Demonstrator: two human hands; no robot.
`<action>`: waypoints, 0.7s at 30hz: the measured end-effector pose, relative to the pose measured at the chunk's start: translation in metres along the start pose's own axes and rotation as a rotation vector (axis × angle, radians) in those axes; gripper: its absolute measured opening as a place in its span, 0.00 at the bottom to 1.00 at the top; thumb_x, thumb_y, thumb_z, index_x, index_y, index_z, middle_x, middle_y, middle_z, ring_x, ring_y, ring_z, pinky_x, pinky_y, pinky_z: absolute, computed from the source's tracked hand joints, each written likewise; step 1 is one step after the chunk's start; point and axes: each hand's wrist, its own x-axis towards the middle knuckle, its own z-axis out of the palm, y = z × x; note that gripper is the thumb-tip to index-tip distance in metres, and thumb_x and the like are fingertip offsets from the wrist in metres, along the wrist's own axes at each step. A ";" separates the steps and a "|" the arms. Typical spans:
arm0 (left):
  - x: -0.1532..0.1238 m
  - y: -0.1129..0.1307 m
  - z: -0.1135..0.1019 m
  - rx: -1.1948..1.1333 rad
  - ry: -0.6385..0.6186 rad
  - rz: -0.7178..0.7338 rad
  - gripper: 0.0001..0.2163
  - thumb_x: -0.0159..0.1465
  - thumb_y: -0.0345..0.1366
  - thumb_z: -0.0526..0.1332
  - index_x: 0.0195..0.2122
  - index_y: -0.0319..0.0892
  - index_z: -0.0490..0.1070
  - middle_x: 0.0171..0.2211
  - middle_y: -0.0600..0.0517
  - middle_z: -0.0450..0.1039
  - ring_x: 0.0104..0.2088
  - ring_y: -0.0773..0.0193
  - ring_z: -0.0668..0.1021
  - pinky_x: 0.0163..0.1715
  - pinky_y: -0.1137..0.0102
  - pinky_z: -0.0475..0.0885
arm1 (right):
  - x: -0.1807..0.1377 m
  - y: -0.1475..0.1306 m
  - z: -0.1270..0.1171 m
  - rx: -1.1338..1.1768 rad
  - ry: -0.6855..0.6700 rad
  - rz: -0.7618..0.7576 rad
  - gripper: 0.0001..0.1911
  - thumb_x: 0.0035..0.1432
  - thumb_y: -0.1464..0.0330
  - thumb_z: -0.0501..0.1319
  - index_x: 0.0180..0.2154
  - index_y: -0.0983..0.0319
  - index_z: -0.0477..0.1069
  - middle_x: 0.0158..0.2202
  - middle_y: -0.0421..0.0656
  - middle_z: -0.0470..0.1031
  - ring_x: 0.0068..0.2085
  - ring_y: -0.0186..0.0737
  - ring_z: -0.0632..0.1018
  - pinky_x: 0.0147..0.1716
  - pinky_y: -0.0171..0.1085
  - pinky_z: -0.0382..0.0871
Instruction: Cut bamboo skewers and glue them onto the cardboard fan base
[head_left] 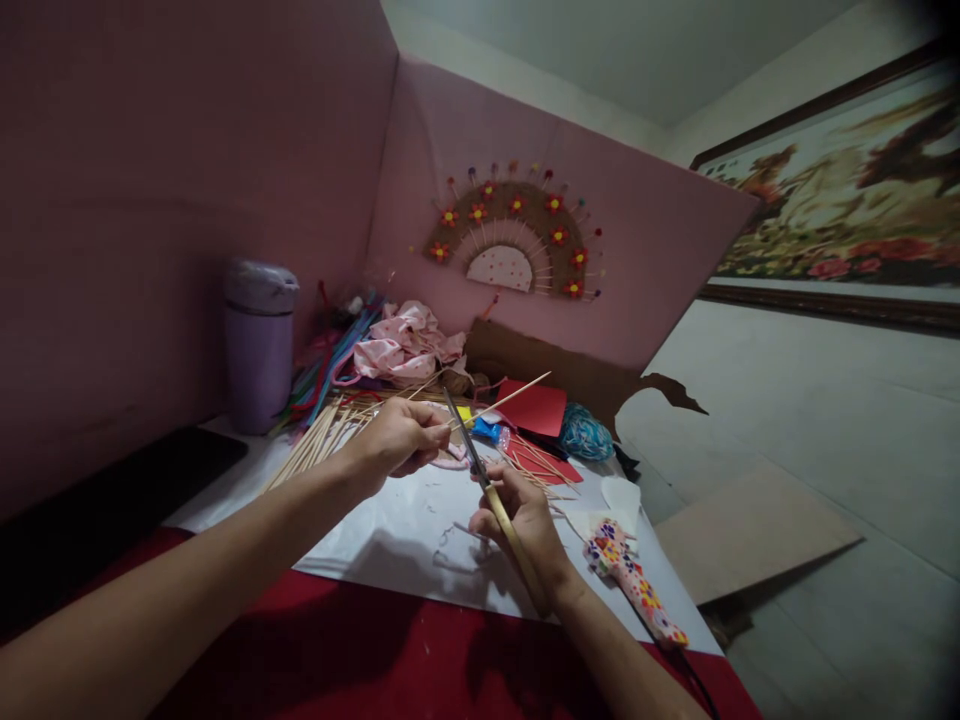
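L hand (401, 437) pinches a thin wooden stick (517, 392) near pic ctr., tip toward 2 o'clock; R hand (529, 517) is closed round scissors (494, 502), blades by stick, contact unclear. Best: hold stick firm, square to blades, fingers clear. Lilac tumbler (259, 360) at 9 o'clock, top covered, contents hidden.

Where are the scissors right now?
In the head view, the scissors are near the centre, in the right hand, just right of the left hand.
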 end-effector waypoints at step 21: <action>0.003 0.000 -0.003 0.036 -0.008 -0.043 0.09 0.53 0.35 0.56 0.17 0.40 0.60 0.10 0.59 0.55 0.11 0.75 0.52 0.13 0.74 0.42 | 0.000 0.006 0.003 -0.082 0.032 -0.032 0.21 0.41 0.59 0.70 0.35 0.60 0.65 0.18 0.31 0.59 0.21 0.30 0.61 0.19 0.29 0.54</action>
